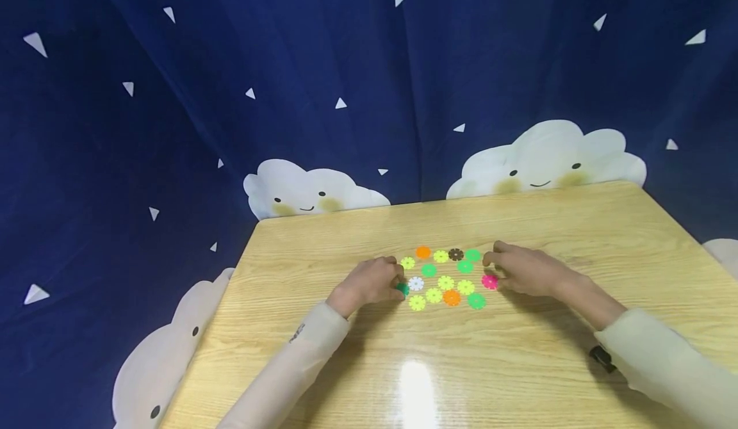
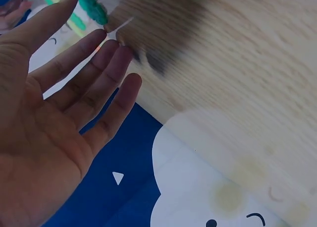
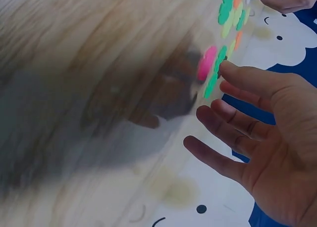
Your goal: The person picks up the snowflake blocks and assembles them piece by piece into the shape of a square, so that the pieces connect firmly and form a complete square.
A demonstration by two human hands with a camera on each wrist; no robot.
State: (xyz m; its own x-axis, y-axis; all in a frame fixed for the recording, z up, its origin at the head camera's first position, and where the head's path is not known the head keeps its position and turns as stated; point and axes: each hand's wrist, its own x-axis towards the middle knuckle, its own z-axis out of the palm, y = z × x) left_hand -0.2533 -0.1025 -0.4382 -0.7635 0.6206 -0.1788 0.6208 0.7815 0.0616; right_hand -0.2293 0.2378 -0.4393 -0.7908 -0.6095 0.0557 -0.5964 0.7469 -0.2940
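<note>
Several notched snowflake building discs lie flat on the table, among them a teal disc (image 1: 402,289), a white disc (image 1: 416,283) and a pink disc (image 1: 490,282). At the left end of the group my left hand (image 1: 375,281) has its thumb and fingertips about the teal disc. The left wrist view shows its fingers relaxed and spread, with the teal disc (image 2: 93,7) just past the thumb tip. My right hand (image 1: 527,270) is at the right end, close beside the pink disc. Loosely extended fingers (image 3: 218,160) show in the right wrist view, the pink disc (image 3: 207,63) beyond them.
Between the hands are yellow discs (image 1: 446,282), green discs (image 1: 476,301), orange discs (image 1: 452,298) and a dark brown disc (image 1: 456,254). They lie on a light wooden table (image 1: 369,378). A dark blue curtain (image 1: 323,51) with clouds hangs behind and at the table's sides.
</note>
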